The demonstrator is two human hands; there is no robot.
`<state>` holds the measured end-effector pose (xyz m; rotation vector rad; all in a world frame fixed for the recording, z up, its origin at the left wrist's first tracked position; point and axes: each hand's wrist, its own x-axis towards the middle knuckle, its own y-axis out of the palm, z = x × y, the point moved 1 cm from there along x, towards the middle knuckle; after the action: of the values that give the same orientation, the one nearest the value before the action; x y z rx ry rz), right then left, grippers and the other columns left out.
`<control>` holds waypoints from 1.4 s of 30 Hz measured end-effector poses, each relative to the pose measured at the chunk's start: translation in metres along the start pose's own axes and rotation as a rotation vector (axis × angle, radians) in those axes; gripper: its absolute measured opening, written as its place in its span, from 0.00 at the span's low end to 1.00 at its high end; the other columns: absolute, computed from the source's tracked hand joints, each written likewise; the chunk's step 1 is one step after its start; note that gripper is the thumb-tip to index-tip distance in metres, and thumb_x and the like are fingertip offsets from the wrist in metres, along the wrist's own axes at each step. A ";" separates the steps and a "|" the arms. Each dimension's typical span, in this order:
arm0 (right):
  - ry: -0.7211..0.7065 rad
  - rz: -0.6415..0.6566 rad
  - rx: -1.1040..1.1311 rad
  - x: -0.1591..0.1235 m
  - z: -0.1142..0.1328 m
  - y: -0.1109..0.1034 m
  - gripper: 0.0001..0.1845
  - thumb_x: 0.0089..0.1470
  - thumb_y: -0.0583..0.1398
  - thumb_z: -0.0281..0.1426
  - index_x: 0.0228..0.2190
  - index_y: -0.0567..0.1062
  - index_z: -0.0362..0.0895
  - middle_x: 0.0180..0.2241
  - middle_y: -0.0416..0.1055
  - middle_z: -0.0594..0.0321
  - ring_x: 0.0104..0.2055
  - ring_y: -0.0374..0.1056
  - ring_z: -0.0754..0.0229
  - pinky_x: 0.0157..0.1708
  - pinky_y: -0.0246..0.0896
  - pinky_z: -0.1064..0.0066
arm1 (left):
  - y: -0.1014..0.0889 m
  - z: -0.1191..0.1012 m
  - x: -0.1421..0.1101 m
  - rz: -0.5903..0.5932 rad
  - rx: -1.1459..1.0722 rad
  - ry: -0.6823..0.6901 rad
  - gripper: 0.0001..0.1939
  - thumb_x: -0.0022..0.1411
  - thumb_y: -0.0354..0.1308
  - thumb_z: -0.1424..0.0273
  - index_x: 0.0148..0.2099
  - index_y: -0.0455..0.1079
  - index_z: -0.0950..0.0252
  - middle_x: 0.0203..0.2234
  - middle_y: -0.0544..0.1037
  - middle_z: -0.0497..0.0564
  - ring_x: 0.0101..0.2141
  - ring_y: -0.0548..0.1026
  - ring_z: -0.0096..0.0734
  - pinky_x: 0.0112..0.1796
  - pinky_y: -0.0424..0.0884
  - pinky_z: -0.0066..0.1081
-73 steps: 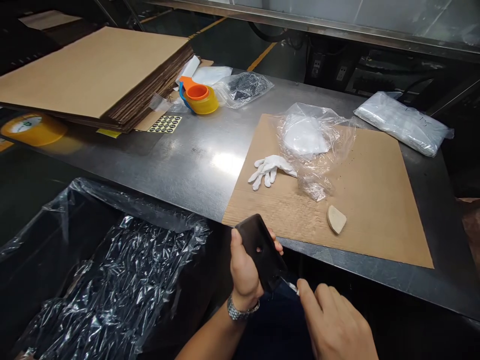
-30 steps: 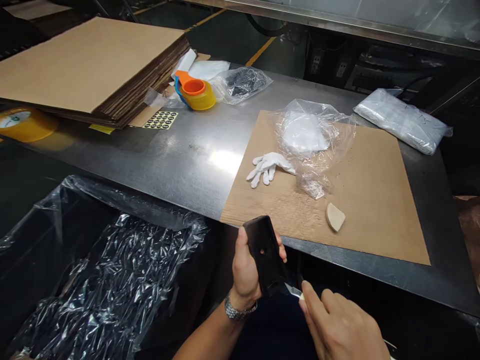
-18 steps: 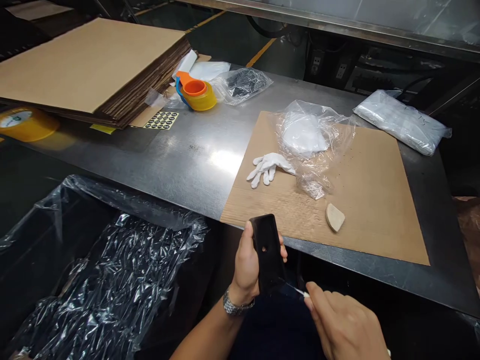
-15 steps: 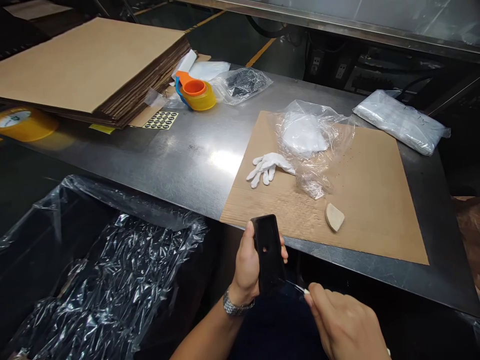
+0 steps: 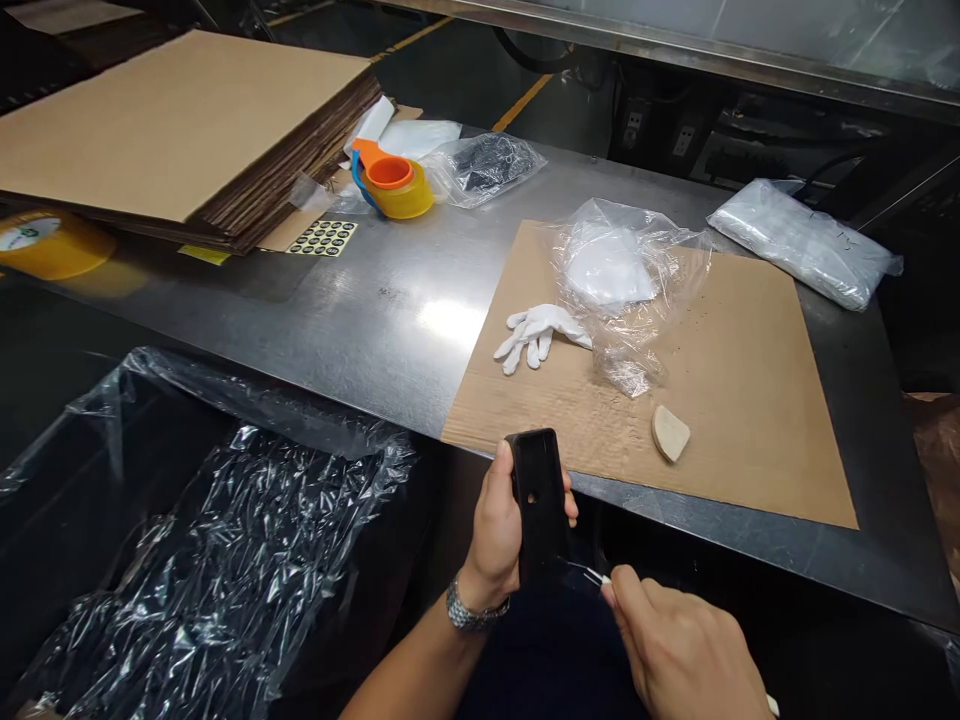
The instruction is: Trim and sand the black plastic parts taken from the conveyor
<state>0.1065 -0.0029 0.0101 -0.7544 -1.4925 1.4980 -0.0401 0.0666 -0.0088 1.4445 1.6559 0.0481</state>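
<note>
My left hand [image 5: 496, 525] is wrapped round a black, shallow, case-like part [image 5: 541, 490], rectangular with rounded corners and a small hole near its middle. The part is held upright in front of the table edge, fingertips showing along its right side. In my closed right hand [image 5: 679, 640] is a thin-tipped tool with a white handle [image 5: 602, 578]. Its slim metal tip points left at the part's lower right edge; whether it touches, I cannot tell in the dark. Beyond my hands a beige wedge-shaped block [image 5: 670, 434] lies on a cardboard sheet [image 5: 750, 400].
On the cardboard lie a white glove [image 5: 541, 332] and a clear plastic bag [image 5: 634, 270]. A tape dispenser [image 5: 401, 190], stacked cardboard [image 5: 187, 120] and a sticker sheet [image 5: 322, 238] are on the metal table [image 5: 360, 320]. A plastic-lined bin [image 5: 225, 560] stands at lower left.
The black part and my left hand have shifted very slightly right. My right hand has moved a little left, bringing the tool's tip closer to the part's lower edge.
</note>
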 end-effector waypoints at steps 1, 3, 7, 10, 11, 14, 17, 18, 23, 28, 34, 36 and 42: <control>0.001 0.000 -0.005 -0.001 0.000 0.001 0.20 0.63 0.40 0.30 0.23 0.62 0.46 0.10 0.58 0.72 0.09 0.54 0.68 0.15 0.35 0.73 | 0.000 0.000 0.000 -0.002 0.007 0.005 0.29 0.57 0.43 0.47 0.29 0.69 0.70 0.23 0.71 0.51 0.20 0.69 0.28 0.22 0.67 0.29; 0.005 0.012 0.003 -0.003 0.001 0.004 0.20 0.63 0.40 0.31 0.23 0.62 0.46 0.10 0.58 0.72 0.08 0.55 0.67 0.15 0.34 0.72 | 0.000 0.000 0.000 -0.004 0.020 0.021 0.29 0.57 0.43 0.47 0.29 0.68 0.70 0.23 0.71 0.52 0.20 0.69 0.29 0.22 0.67 0.29; 0.085 0.133 0.123 -0.006 -0.002 0.012 0.21 0.63 0.40 0.34 0.23 0.62 0.45 0.09 0.57 0.73 0.07 0.53 0.68 0.14 0.30 0.73 | -0.001 0.002 -0.001 -0.008 0.055 0.089 0.29 0.57 0.44 0.47 0.29 0.69 0.70 0.22 0.72 0.52 0.20 0.69 0.29 0.23 0.67 0.29; 0.253 0.386 0.427 -0.005 -0.008 0.017 0.22 0.63 0.41 0.39 0.22 0.62 0.45 0.11 0.57 0.72 0.12 0.56 0.68 0.15 0.39 0.76 | -0.003 0.005 -0.002 0.029 0.070 0.142 0.28 0.57 0.45 0.48 0.31 0.70 0.70 0.23 0.73 0.53 0.21 0.70 0.30 0.23 0.67 0.30; 0.327 0.506 0.615 -0.004 -0.009 0.020 0.22 0.62 0.40 0.40 0.23 0.62 0.45 0.11 0.57 0.72 0.13 0.56 0.68 0.16 0.42 0.78 | -0.004 0.005 -0.003 0.050 0.065 0.154 0.28 0.58 0.45 0.49 0.32 0.71 0.70 0.23 0.73 0.53 0.21 0.71 0.30 0.24 0.67 0.30; 0.534 0.871 1.298 -0.006 -0.009 0.027 0.24 0.60 0.42 0.47 0.26 0.65 0.44 0.10 0.56 0.74 0.10 0.48 0.71 0.13 0.44 0.80 | -0.004 0.004 -0.002 0.101 0.024 0.156 0.28 0.58 0.44 0.49 0.35 0.71 0.70 0.23 0.74 0.53 0.22 0.71 0.31 0.25 0.67 0.30; 0.655 0.957 1.694 -0.007 -0.012 0.030 0.26 0.56 0.46 0.50 0.27 0.66 0.42 0.10 0.56 0.74 0.08 0.43 0.73 0.09 0.36 0.82 | -0.003 0.001 0.001 0.125 -0.039 0.067 0.30 0.60 0.41 0.49 0.31 0.71 0.70 0.21 0.74 0.53 0.21 0.71 0.30 0.25 0.68 0.29; 0.686 0.897 1.731 -0.006 -0.015 0.029 0.26 0.56 0.46 0.50 0.27 0.66 0.41 0.09 0.56 0.74 0.08 0.43 0.74 0.09 0.36 0.82 | -0.003 0.001 0.003 0.130 -0.064 0.018 0.30 0.60 0.40 0.49 0.30 0.71 0.70 0.21 0.73 0.53 0.21 0.71 0.29 0.25 0.68 0.28; 0.730 0.435 1.375 0.007 -0.051 0.018 0.24 0.59 0.43 0.47 0.33 0.67 0.41 0.14 0.60 0.72 0.13 0.52 0.71 0.16 0.47 0.79 | -0.003 0.000 0.010 0.135 -0.197 -0.137 0.28 0.60 0.41 0.51 0.32 0.72 0.69 0.21 0.74 0.52 0.21 0.71 0.29 0.23 0.69 0.28; 0.608 0.068 0.231 0.017 -0.111 0.032 0.18 0.61 0.46 0.38 0.35 0.71 0.43 0.23 0.66 0.64 0.21 0.60 0.65 0.20 0.49 0.75 | 0.002 0.003 0.013 0.130 -0.243 -0.226 0.28 0.62 0.39 0.53 0.32 0.72 0.69 0.19 0.73 0.53 0.20 0.72 0.29 0.22 0.69 0.28; 0.564 -0.192 -0.153 0.021 -0.130 0.049 0.16 0.57 0.53 0.35 0.42 0.73 0.39 0.35 0.64 0.51 0.35 0.59 0.54 0.31 0.53 0.66 | 0.006 0.006 0.012 0.126 -0.273 -0.299 0.27 0.63 0.39 0.55 0.33 0.72 0.70 0.19 0.73 0.53 0.19 0.71 0.29 0.21 0.69 0.28; 0.391 -0.299 -0.026 0.018 -0.107 0.041 0.17 0.57 0.53 0.33 0.46 0.70 0.41 0.36 0.63 0.52 0.38 0.58 0.54 0.34 0.56 0.62 | 0.006 0.006 0.011 0.116 -0.282 -0.303 0.27 0.63 0.39 0.55 0.33 0.71 0.70 0.19 0.73 0.53 0.18 0.71 0.29 0.21 0.69 0.27; -0.165 -0.283 0.547 0.009 -0.016 0.012 0.16 0.55 0.55 0.25 0.47 0.69 0.41 0.31 0.67 0.58 0.34 0.62 0.60 0.31 0.60 0.66 | 0.009 0.009 0.009 0.110 -0.291 -0.328 0.27 0.63 0.38 0.55 0.33 0.71 0.70 0.18 0.73 0.53 0.18 0.71 0.29 0.20 0.69 0.27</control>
<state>0.1146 0.0130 -0.0020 -0.0930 -1.1582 1.6639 -0.0267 0.0718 -0.0142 1.2442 1.2464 0.1038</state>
